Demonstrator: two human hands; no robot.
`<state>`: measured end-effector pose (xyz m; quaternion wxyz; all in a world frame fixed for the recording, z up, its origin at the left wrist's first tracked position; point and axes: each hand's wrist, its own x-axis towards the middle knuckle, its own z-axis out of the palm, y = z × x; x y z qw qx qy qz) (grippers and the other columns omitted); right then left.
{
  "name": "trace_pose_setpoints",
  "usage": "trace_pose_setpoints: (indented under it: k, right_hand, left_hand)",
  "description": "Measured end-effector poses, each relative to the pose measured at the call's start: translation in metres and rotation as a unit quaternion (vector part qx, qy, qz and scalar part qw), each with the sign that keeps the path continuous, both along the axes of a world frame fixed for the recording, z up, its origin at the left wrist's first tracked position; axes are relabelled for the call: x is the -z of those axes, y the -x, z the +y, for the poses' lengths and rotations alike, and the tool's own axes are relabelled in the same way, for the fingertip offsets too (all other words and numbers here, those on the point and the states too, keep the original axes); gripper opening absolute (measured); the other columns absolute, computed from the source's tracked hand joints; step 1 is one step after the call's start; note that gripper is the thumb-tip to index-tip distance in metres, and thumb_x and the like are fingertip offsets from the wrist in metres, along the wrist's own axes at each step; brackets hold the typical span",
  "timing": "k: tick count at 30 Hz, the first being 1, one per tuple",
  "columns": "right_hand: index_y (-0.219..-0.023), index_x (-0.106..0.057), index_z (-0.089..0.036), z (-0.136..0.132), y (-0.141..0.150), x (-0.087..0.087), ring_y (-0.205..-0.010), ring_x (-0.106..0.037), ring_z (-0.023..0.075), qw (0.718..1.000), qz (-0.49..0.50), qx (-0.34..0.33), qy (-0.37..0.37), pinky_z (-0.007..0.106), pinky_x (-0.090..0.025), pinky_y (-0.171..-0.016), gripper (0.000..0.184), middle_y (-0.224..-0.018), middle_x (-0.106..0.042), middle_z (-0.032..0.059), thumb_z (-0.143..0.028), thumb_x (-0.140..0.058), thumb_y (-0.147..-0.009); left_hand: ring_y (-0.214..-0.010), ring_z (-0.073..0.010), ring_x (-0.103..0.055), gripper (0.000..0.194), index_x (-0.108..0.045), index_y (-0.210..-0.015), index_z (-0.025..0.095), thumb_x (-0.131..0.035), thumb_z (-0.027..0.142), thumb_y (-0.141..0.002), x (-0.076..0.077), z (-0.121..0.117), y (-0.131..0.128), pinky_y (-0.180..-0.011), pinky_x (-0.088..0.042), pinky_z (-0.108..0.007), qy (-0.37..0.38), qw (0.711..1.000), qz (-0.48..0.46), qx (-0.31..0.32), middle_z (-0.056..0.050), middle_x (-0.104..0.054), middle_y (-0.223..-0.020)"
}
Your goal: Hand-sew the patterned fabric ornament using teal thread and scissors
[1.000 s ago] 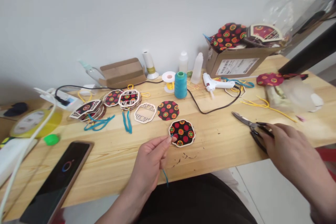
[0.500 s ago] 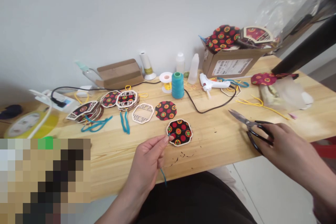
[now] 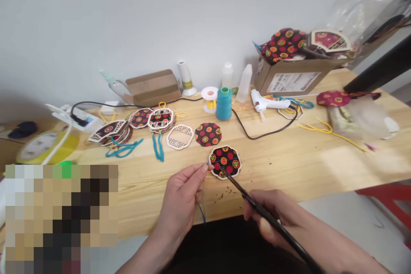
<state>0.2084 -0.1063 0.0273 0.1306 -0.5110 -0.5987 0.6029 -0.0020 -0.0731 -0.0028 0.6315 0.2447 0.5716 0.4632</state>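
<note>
A wood-framed patterned fabric piece (image 3: 229,160) lies near the table's front edge, with a thin thread across its dark, flowered face. At its left edge, my left hand (image 3: 186,188) is closed in a pinch on a blue cord (image 3: 201,213), whose tail hangs below the fingers. My right hand (image 3: 279,218) is closed around black-handled scissors (image 3: 236,185), seen almost edge-on. Their tip is over the lower left of the fabric piece, near my left fingertips. Whether the blades touch the thread is unclear.
Behind lie a fabric disc (image 3: 208,134), a bare wooden frame (image 3: 180,137) and finished ornaments (image 3: 161,119). A blue thread cone (image 3: 224,105), a white glue gun (image 3: 268,102) with a black cable, and a cardboard box (image 3: 289,79) stand farther back.
My right hand has lifted the scissors from the right side of the table and brought them left to the framed fabric piece. My left hand keeps its pinch.
</note>
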Motion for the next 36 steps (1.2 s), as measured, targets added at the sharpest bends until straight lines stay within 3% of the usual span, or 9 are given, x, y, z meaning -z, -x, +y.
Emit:
trace_pose_setpoints:
  k: [4, 12, 36]
  right_hand:
    - [-0.078, -0.05, -0.017, 0.006, 0.006, 0.0, -0.065, -0.038, 0.0104, 0.999, -0.01, -0.044, 0.013, 0.02, -0.031, -0.054, 0.025, -0.072, -0.047, -0.0019, -0.039, -0.045, -0.088]
    - [-0.07, -0.039, -0.017, 0.011, 0.016, 0.005, -0.058, -0.027, 0.0081, 0.998, 0.0, -0.06, 0.03, 0.021, -0.023, -0.048, 0.039, -0.063, -0.033, -0.0047, -0.052, -0.043, -0.088]
    - [-0.067, -0.042, -0.017, 0.015, 0.028, 0.021, -0.054, -0.026, 0.0067, 0.995, 0.078, 0.013, 0.053, 0.021, -0.019, -0.045, 0.038, -0.059, -0.032, -0.0057, -0.049, -0.056, -0.082]
  left_hand:
    - [-0.044, -0.0035, -0.019, 0.025, -0.072, -0.083, 0.013, -0.072, 0.033, -0.07, -0.001, 0.0, 0.0, -0.04, -0.014, -0.017, -0.019, 1.0, 0.003, -0.01, 0.01, -0.027, -0.046]
    - [-0.045, -0.0048, -0.02, 0.021, -0.072, -0.079, 0.013, -0.069, 0.034, -0.074, -0.001, -0.006, -0.003, -0.042, -0.015, -0.02, -0.029, 0.999, 0.015, 0.021, 0.009, -0.029, -0.047]
    - [-0.045, -0.0057, -0.017, 0.022, -0.063, -0.065, 0.015, -0.066, 0.033, -0.076, 0.0, -0.009, -0.004, -0.043, -0.012, -0.023, -0.021, 0.998, 0.001, 0.051, 0.009, -0.026, -0.047]
